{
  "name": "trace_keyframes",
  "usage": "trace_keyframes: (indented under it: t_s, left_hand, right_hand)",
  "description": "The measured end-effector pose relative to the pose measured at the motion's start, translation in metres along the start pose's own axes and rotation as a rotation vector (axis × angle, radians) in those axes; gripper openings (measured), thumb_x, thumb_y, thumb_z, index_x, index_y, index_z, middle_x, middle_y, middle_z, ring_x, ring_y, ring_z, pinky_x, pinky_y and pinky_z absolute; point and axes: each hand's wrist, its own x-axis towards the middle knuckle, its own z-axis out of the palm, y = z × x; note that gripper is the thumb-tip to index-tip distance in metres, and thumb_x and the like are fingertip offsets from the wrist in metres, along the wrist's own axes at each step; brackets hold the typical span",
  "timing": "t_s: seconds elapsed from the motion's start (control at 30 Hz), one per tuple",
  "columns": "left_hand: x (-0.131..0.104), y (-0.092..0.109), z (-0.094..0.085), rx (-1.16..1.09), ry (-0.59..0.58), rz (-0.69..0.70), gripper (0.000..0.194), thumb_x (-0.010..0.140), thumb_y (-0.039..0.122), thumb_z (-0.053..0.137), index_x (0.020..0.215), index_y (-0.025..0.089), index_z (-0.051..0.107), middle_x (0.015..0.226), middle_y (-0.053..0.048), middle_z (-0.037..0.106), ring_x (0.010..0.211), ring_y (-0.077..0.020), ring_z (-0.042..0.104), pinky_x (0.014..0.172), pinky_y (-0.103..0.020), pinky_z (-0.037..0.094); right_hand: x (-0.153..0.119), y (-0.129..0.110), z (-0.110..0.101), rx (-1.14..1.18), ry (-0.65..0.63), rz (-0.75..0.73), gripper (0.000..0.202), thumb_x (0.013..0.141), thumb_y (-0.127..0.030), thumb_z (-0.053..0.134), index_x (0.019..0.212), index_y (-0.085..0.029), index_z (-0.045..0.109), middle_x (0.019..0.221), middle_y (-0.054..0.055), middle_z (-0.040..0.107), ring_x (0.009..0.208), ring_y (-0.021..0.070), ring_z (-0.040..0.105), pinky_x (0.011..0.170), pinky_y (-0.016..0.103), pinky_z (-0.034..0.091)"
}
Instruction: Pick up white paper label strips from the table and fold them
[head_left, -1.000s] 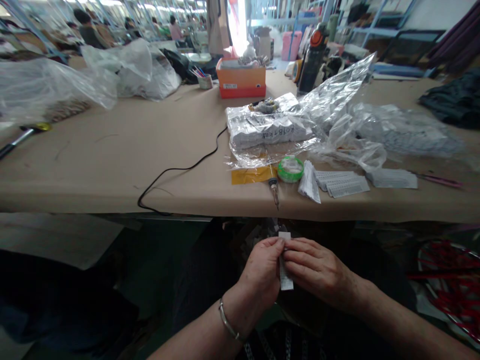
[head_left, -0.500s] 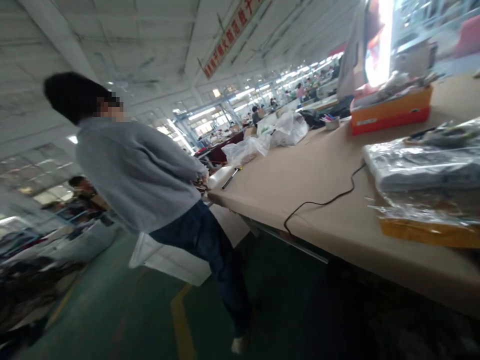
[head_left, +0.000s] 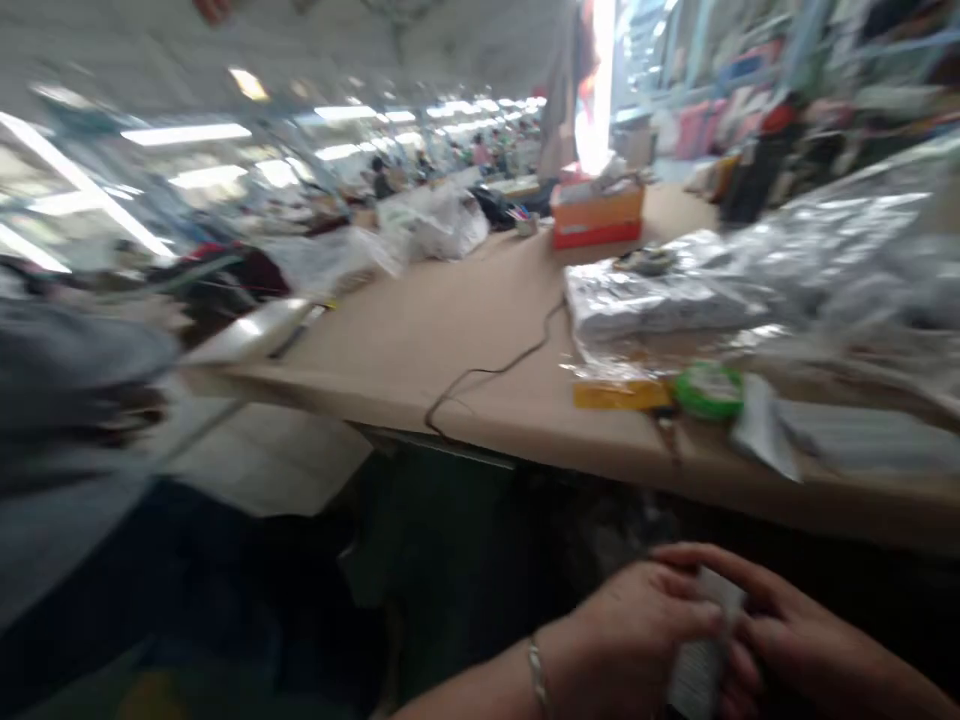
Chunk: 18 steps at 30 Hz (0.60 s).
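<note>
Low at the right of the view, my left hand (head_left: pixel 637 625) and my right hand (head_left: pixel 799 625) come together in front of the table's edge. Between them is a small flat light-grey piece (head_left: pixel 701 655), blurred, with what may be fine print on it. The thumb and fingers of my left hand press on it from one side. My right hand's fingers curl around its other side. A bangle (head_left: pixel 537 678) circles my left wrist. Nearest to my hands on the table (head_left: pixel 480 310) are a green roll of tape (head_left: pixel 709 390) and a pale plastic strip (head_left: pixel 766 430).
Plastic-wrapped goods (head_left: pixel 660 300) cover the table's right part. A dark cord (head_left: pixel 487 370) runs over its front edge. Farther back are an orange box (head_left: pixel 598 215) and crumpled clear bags (head_left: pixel 435 220). Another person's grey sleeve (head_left: pixel 75 340) is close at the left.
The view has swung right and down, so the co-worker and table contents sit farther left. My two hands, holding the grey piece, have come into view, along with the green tape.
</note>
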Motion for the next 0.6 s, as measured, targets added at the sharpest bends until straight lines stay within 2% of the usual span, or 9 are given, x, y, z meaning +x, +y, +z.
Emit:
trace_keyframes:
  t_s: [0.03, 0.1, 0.2, 0.3, 0.4, 0.47, 0.53, 0.6]
  left_hand:
    - [0.003, 0.005, 0.002, -0.008, -0.027, -0.025, 0.021, 0.080, 0.031, 0.061, 0.077, 0.010, 0.061, 0.061, -0.003, 0.059, 0.047, -0.0110, 0.055, 0.050, -0.025, 0.045]
    - [0.007, 0.015, 0.002, -0.022, -0.041, -0.026, 0.018, 0.080, 0.029, 0.061, 0.083, 0.011, 0.061, 0.061, -0.003, 0.061, 0.047, -0.0100, 0.055, 0.049, -0.022, 0.043]
    - [0.004, 0.024, 0.002, 0.021, -0.037, -0.082, 0.018, 0.081, 0.030, 0.061, 0.081, 0.012, 0.059, 0.062, -0.003, 0.062, 0.048, -0.0090, 0.055, 0.049, -0.020, 0.041]
    - [-0.001, 0.025, 0.008, 0.049, -0.047, -0.086, 0.019, 0.082, 0.030, 0.059, 0.078, 0.012, 0.059, 0.062, -0.003, 0.062, 0.048, -0.0083, 0.054, 0.050, -0.019, 0.041]
    - [-0.001, 0.024, 0.012, 0.068, -0.020, -0.077, 0.018, 0.083, 0.029, 0.058, 0.077, 0.012, 0.058, 0.060, -0.003, 0.060, 0.047, -0.0080, 0.052, 0.049, -0.019, 0.039]
    - [0.001, 0.024, 0.012, 0.063, 0.022, -0.064, 0.019, 0.083, 0.029, 0.057, 0.076, 0.012, 0.058, 0.059, -0.002, 0.059, 0.047, -0.0078, 0.051, 0.049, -0.019, 0.039]
    - [0.003, 0.025, 0.010, 0.050, 0.082, -0.036, 0.019, 0.083, 0.030, 0.057, 0.077, 0.012, 0.058, 0.060, -0.002, 0.059, 0.048, -0.0079, 0.051, 0.050, -0.019, 0.039]
    - [0.004, 0.025, 0.009, 0.039, 0.138, 0.000, 0.018, 0.082, 0.030, 0.058, 0.079, 0.012, 0.058, 0.062, -0.002, 0.059, 0.050, -0.0080, 0.052, 0.052, -0.020, 0.039]
  right_hand:
    - [-0.006, -0.004, -0.007, 0.179, -0.160, 0.122, 0.035, 0.082, -0.033, 0.062, 0.116, -0.025, 0.059, 0.106, 0.008, 0.068, 0.088, 0.0214, 0.068, 0.071, 0.032, 0.056]
    - [-0.007, -0.006, -0.015, 0.520, -0.325, 0.260, 0.038, 0.072, -0.036, 0.069, 0.106, -0.020, 0.063, 0.124, 0.011, 0.059, 0.109, 0.0271, 0.059, 0.091, 0.041, 0.048]
    - [0.001, -0.002, -0.015, 0.828, -0.340, 0.318, 0.038, 0.066, -0.038, 0.075, 0.096, -0.018, 0.064, 0.130, 0.011, 0.053, 0.114, 0.0263, 0.055, 0.096, 0.041, 0.043]
    - [0.001, -0.002, -0.010, 0.972, -0.303, 0.360, 0.033, 0.065, -0.032, 0.077, 0.091, -0.017, 0.063, 0.129, 0.012, 0.054, 0.113, 0.0254, 0.056, 0.094, 0.039, 0.044]
    - [-0.003, -0.006, -0.009, 0.964, -0.276, 0.372, 0.030, 0.068, -0.031, 0.075, 0.090, -0.017, 0.061, 0.128, 0.012, 0.055, 0.109, 0.0245, 0.058, 0.092, 0.039, 0.046]
    - [-0.004, -0.010, -0.010, 0.850, -0.243, 0.368, 0.035, 0.072, -0.033, 0.071, 0.102, -0.018, 0.060, 0.125, 0.011, 0.056, 0.104, 0.0223, 0.060, 0.089, 0.037, 0.048]
    - [-0.004, -0.016, -0.011, 0.645, -0.143, 0.335, 0.041, 0.078, -0.034, 0.065, 0.116, -0.021, 0.055, 0.120, 0.009, 0.059, 0.098, 0.0195, 0.062, 0.085, 0.035, 0.051]
    - [-0.004, -0.022, -0.011, 0.343, -0.014, 0.261, 0.041, 0.083, -0.032, 0.059, 0.122, -0.022, 0.050, 0.116, 0.008, 0.060, 0.098, 0.0192, 0.061, 0.086, 0.036, 0.051]
